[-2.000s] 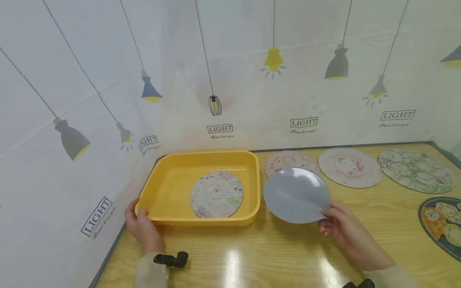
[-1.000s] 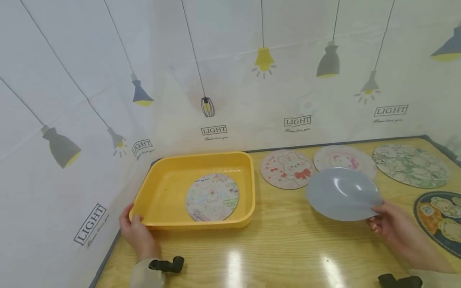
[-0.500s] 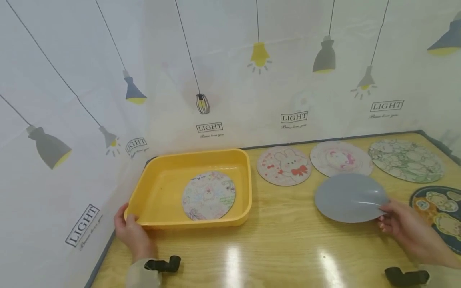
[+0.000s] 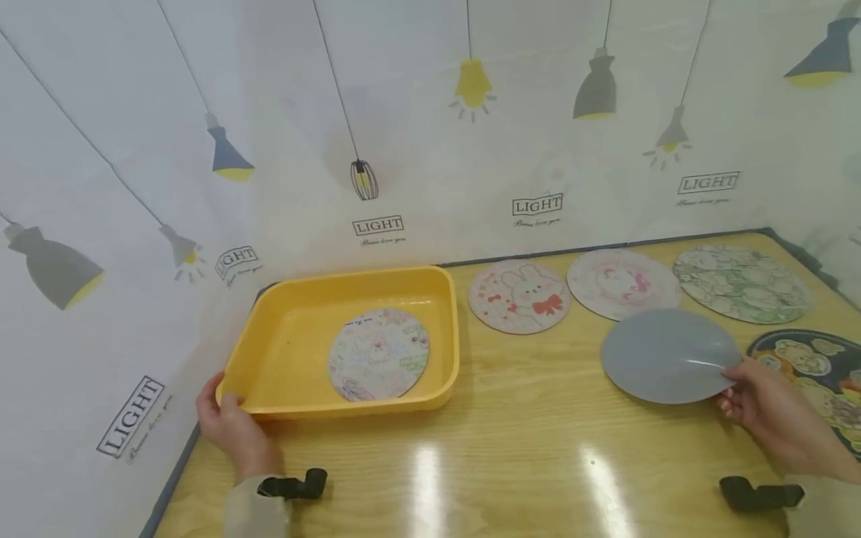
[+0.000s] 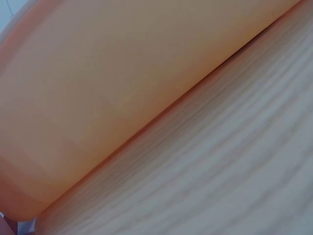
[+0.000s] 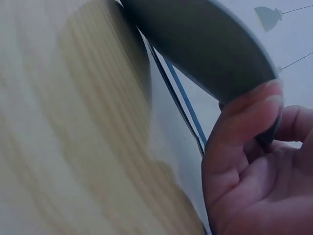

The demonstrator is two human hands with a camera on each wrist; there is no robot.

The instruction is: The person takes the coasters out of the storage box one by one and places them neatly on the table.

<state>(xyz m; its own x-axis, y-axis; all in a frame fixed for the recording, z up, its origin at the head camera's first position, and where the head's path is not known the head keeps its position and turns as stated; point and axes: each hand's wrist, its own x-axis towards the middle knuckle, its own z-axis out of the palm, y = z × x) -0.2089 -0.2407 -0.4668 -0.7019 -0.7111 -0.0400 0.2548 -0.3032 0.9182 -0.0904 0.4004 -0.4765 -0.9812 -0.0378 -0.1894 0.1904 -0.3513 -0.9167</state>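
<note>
My left hand (image 4: pixel 235 433) grips the front left corner of a yellow plastic tray (image 4: pixel 356 409), thumb over the rim. A round mat with a pale cartoon print (image 4: pixel 379 355) lies in the tray's right half. My right hand (image 4: pixel 780 411) pinches the right edge of a round mat, grey side up (image 4: pixel 666 357), between thumb and fingers. In the right wrist view this grey mat (image 6: pixel 205 44) is tilted above the wooden surface. The left wrist view shows only the tray's outer wall (image 5: pixel 98 88) and wood, with my left hand mostly out of it.
Along the back of the table (image 4: pixel 511 463) lie a bunny mat (image 4: pixel 521 295), a pink-patterned mat (image 4: pixel 615 280) and a green-patterned mat (image 4: pixel 743 284). A dark mat with food pictures (image 4: pixel 807 359) is at the right, partly behind my right hand. A lamp-printed sheet (image 4: pixel 430 164) stands behind.
My right hand has carried the grey mat rightward from beside the tray, uncovering the bunny mat. My left hand keeps its hold on the tray corner. The head view has shifted a little.
</note>
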